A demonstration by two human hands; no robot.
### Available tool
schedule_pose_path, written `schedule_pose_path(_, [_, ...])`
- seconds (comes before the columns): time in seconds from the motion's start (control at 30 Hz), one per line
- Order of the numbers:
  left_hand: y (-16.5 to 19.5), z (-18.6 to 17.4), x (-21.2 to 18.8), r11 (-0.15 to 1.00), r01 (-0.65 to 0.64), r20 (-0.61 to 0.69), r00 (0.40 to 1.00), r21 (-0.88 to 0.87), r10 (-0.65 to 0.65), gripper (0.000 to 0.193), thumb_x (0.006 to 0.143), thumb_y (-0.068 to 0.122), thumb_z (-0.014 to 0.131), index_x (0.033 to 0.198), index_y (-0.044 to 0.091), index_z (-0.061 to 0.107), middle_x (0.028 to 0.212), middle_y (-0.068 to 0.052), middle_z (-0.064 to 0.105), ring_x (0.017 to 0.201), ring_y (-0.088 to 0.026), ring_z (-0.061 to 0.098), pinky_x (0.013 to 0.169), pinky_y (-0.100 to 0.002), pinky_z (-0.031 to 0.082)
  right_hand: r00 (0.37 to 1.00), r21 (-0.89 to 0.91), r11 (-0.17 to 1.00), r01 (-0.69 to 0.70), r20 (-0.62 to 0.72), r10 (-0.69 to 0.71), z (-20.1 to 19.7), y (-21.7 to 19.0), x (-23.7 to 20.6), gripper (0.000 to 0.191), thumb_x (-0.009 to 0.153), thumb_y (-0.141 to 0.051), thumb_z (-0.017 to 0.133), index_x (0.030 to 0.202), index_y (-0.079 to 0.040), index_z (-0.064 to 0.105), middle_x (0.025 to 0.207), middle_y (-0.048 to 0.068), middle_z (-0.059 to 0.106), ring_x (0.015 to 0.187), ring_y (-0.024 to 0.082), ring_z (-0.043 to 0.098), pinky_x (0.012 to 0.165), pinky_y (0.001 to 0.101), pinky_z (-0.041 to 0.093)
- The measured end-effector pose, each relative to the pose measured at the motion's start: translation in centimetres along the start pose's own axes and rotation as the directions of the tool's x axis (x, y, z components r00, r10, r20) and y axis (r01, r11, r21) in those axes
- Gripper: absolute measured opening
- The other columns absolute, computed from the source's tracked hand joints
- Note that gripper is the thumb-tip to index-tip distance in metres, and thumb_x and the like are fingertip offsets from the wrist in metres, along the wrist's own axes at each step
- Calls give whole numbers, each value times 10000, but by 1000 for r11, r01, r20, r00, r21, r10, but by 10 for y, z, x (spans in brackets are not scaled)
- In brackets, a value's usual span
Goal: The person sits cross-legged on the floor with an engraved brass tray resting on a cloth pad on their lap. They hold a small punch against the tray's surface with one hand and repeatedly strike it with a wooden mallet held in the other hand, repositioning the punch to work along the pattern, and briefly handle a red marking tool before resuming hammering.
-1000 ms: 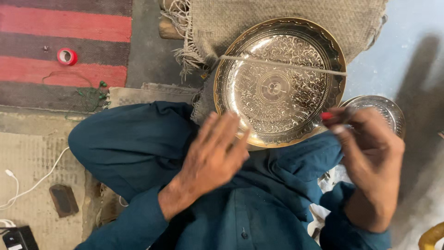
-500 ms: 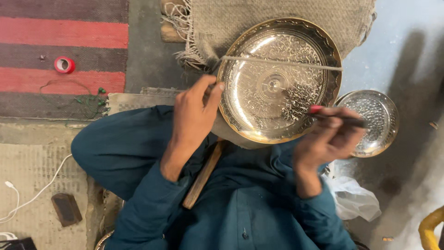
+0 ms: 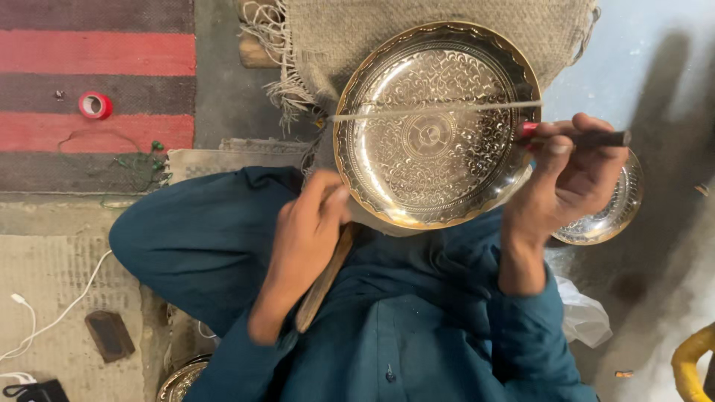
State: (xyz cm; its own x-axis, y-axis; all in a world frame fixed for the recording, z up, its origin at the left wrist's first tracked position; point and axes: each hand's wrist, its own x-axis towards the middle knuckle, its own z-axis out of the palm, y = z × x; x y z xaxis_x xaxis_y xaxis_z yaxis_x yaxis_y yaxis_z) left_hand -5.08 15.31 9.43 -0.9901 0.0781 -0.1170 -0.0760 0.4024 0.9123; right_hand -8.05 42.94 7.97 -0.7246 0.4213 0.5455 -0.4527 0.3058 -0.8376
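- Fingers of the left hand [image 3: 309,223] curl against the near rim of the round engraved brass tray [image 3: 436,123].
- Right hand [image 3: 570,179] grips a thin dark-handled metal rod [image 3: 439,110] lying across the tray, leftward.

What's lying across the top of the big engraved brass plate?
A thin metal rod lies across the brass plate, its handle in the right hand. Under the plate, burlap cloth shows; the rest beneath is covered.
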Motion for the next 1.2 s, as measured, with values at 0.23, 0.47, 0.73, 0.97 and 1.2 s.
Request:
schedule_pose_path(0.23, [-66,16,-61,803,56,155,971,594,-183,282,896,271,694,1083,63,663,963,-196,738,855,-392,718,676,-489,563,733,56,895,-444,597,326,1,-27,2,195,994,10,699,1167,1,608,1081,144,734,1009,216,759,875,314,623])
schedule_pose_path(0.47, [-103,29,-69,708,-26,314,907,706,-280,434,838,310,758,1133,26,616,1029,-189,694,994,-375,692,794,-477,577,518,25,790,-613,767,378,44,-17,-4,86,1005,22,672,1051,6,601,1184,78,699,1069,136,658,939,285,543])
schedule_pose_path(0.73, [-29,-124,-80,922,-18,451,876,387,-172,657,737,163,783,1366,136,592,1205,-150,721,1039,-345,694,845,-421,549,517,-10,833,-553,780,352,51,-26,2,319,997,3,651,1309,19,586,1218,84,726,1043,126,705,921,269,576])
schedule_pose_path(0.97, [-1,-101,-48,959,186,179,958,213,-225,558,776,112,691,1294,55,491,946,-167,731,867,-295,745,772,-387,558,482,-141,883,-448,794,371,52,-28,7,232,984,-14,695,1212,15,657,1035,85,779,960,123,722,852,264,586])
schedule_pose_path(1.2, [29,-91,2,856,209,157,936,473,-315,567,819,95,664,1358,115,489,899,-234,693,878,-407,703,766,-468,515,500,-119,877,-466,782,372,54,-23,6,253,982,-29,696,1226,14,646,1018,74,766,954,113,716,842,256,573])
